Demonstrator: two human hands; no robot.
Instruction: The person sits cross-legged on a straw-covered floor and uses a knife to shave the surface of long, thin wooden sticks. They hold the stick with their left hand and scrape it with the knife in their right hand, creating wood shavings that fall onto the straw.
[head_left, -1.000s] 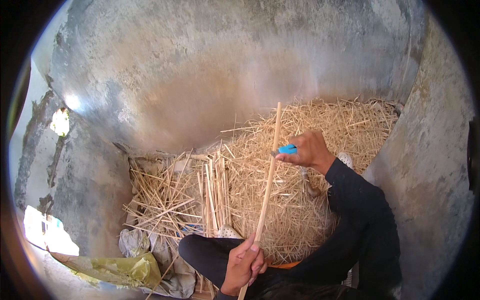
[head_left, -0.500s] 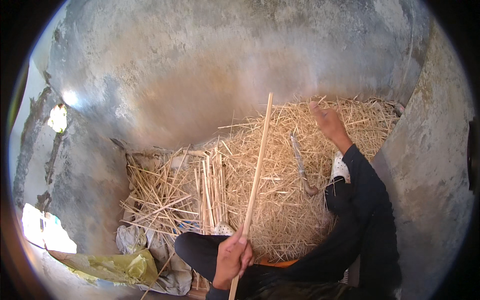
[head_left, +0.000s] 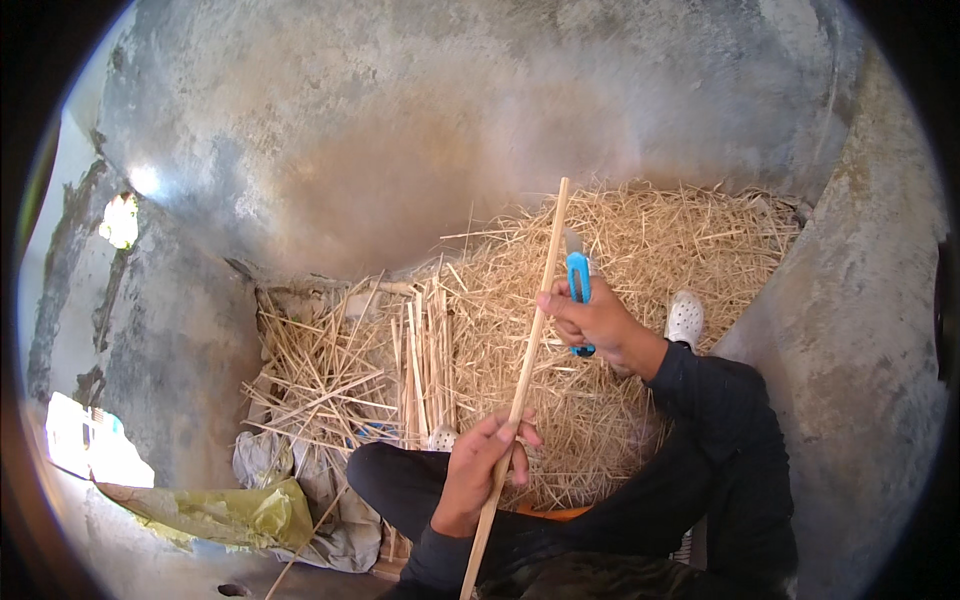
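My left hand is closed around a long, pale, flat-sided stick that looks like split bamboo. It slants up and slightly right from the lower edge, its tip reaching toward the wall. My right hand grips a blue box cutter, its blade out and pointing up, close beside the stick's upper half. The right thumb is at the stick's edge. Contact between blade and stick cannot be made out. Below the hands lies a thick bed of pale shavings.
Several straight strips lie side by side left of the stick, near a loose heap of thin strips. A yellow plastic sheet and a grey sack lie lower left. Concrete walls surround the floor. My white shoe rests on the shavings.
My right hand, empty and off to the right before, has come left to the stick and now holds the blue box cutter. The stick's top has shifted slightly right.
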